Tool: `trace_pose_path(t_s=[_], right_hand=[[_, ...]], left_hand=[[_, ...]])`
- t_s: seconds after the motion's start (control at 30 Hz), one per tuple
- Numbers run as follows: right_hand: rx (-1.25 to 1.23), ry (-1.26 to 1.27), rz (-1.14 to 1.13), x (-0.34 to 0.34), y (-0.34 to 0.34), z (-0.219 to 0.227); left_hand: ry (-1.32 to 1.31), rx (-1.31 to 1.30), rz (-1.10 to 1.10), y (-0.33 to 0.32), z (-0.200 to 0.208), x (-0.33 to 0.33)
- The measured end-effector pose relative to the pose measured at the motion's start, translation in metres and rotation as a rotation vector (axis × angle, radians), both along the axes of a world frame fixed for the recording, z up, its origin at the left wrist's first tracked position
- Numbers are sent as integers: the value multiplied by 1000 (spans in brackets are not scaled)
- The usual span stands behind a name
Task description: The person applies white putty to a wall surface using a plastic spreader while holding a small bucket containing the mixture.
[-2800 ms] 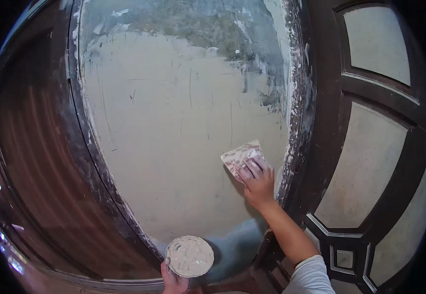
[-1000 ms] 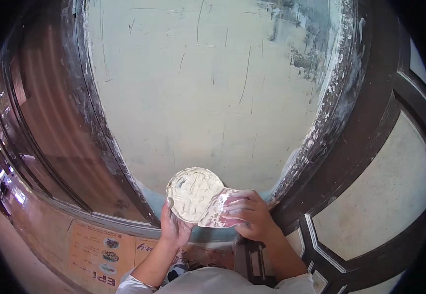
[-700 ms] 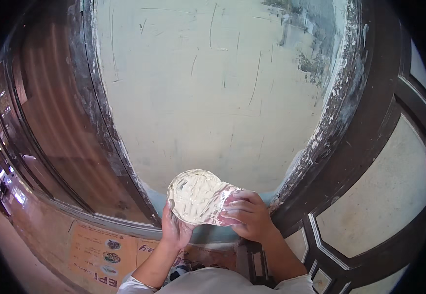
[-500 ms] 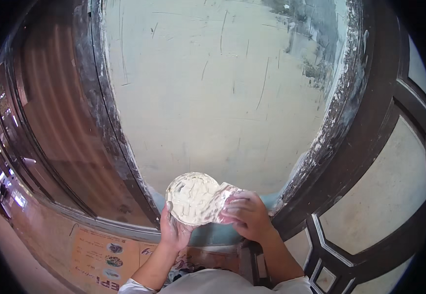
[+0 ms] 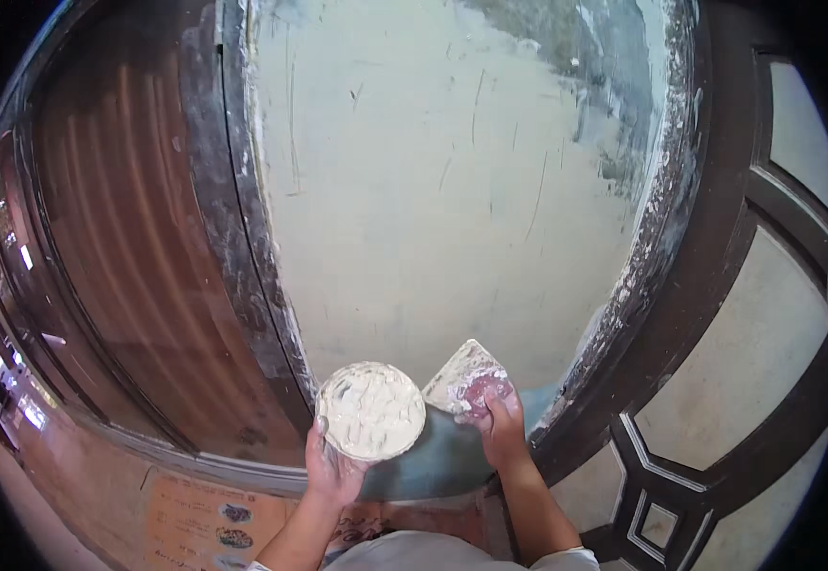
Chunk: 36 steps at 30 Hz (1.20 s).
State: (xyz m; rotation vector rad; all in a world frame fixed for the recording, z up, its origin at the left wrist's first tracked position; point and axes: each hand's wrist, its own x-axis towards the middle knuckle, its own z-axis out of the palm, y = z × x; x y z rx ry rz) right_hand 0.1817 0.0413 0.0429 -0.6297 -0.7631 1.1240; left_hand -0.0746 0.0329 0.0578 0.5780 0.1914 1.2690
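Note:
My left hand (image 5: 336, 474) is wrapped under and round the left side of a shallow round container (image 5: 422, 430) full of cream-coloured putty (image 5: 372, 411). In my right hand (image 5: 502, 425) is a flat, wedge-shaped putty spreader (image 5: 459, 374), smeared with putty and with a pinkish patch near my fingers. Its left corner lies close to the container's right rim; whether they touch I cannot tell. In front of both hands rises a wall panel (image 5: 414, 238), coated pale cream, with thin dark scratches and grey-green patches at its upper right.
Putty-smeared dark frame posts (image 5: 233, 190) border the panel on the left and right (image 5: 657, 228). A brown wooden panel (image 5: 119, 238) is at the left, dark panelled woodwork (image 5: 719, 381) at the right. Printed orange cardboard (image 5: 186, 523) lies on the floor at the lower left.
The spreader has turned and come away from the putty surface, now pointing up beside the container. The view has shifted slightly, and the container sits a little lower.

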Motion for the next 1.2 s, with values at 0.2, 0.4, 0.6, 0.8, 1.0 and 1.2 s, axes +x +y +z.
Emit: trace_pose_path(t_s=[0.2,0.4,0.6,0.8,1.0,1.2], right_hand=[[15,-45,-42,-13,3,19],[306,-734,-455,-14,22,124],[866,-1451,-1137,-71,25,303],[1183,-1624,-1565,-110,78,416],[1097,-1746,-1779,-125,131,432],[1204,-1706,-1692,-137,124,386]], left_hand=[[-43,2,-4,-3,-3,-30],[-38,19,0,1,-4,-59],[-79,43,31,0,-13,-88],[-63,66,82,0,-23,-117],[-95,59,92,2,-27,-141],[-50,19,157,5,-32,-167]])
